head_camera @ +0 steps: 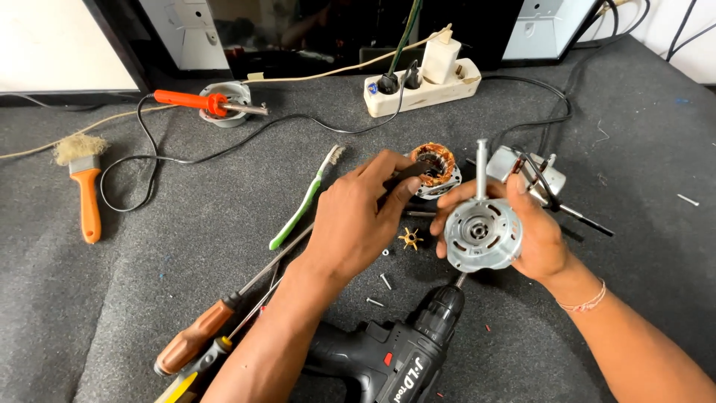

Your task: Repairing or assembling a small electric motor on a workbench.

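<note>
While the grey felt mat [149, 246] spreads under everything, the biggest thing lying on it is the black cordless drill [395, 351] at the near edge, its chuck pointing up toward the hands. Behind, a white power strip [421, 89] sits with plugs in it, and a black cable loops from the orange-handled soldering iron [198, 101] resting on its round stand. At far left lies an orange-handled brush [86, 190].

The right hand [533, 231] has its fingers wrapped tight around a round metal motor housing [481, 235] with its shaft pointing up, held just above the mat in the middle of the view. The left hand [354, 220] has its fingers pinched together on a dark slim tool whose tip reaches toward the copper-wound motor core [436, 168], which stands on the mat just behind the hands.

Judging by this, the motor is already apart: the core is out of its shell, and another metal part with wires lies behind the right hand. Whether parts are coming off or going back on cannot be told.

Left of the hands lie a green toothbrush [302, 201] and two screwdrivers [216, 328]. Smallest are the loose screws [384, 282] and a yellow star-shaped piece [410, 239] between drill and hands.
</note>
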